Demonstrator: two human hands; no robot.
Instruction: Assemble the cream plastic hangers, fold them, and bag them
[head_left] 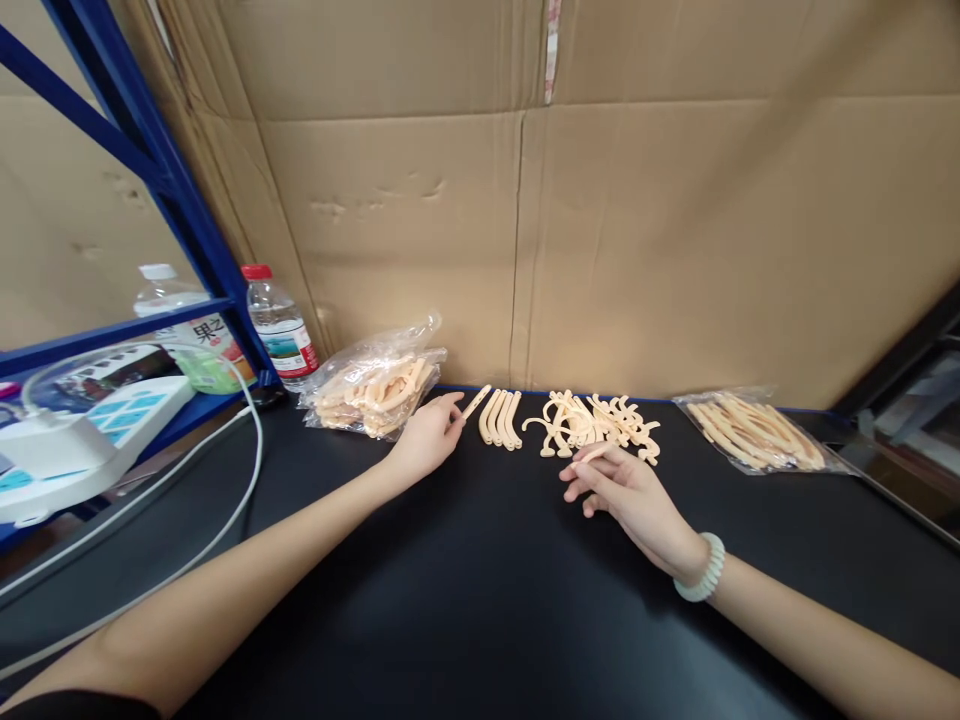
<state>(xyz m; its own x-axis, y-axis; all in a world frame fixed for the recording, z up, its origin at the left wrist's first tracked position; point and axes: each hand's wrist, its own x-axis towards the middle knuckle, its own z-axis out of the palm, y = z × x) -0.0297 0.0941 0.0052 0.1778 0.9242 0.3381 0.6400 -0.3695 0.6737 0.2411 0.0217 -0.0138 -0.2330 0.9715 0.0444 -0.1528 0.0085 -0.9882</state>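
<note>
A curved, pale wooden strip (475, 402) is pinched at its near end between the thumb and fingers of my left hand (426, 438). Just right of it, several similar strips (500, 419) lie side by side in a neat row. My right hand (626, 492) is closed on a small pale wooden piece (592, 454), partly hidden by the fingers. Behind that hand spreads a loose pile of curved wooden pieces (574, 418), some hooked and some S-shaped.
A clear bag of wooden pieces (375, 392) stands left on the black table (480, 600); another bag (757, 432) lies right. At the left are a red-capped bottle (281, 330), a blue metal frame (150, 165) and a white power strip (124, 425) with cables. Cardboard (420, 240) forms the back wall.
</note>
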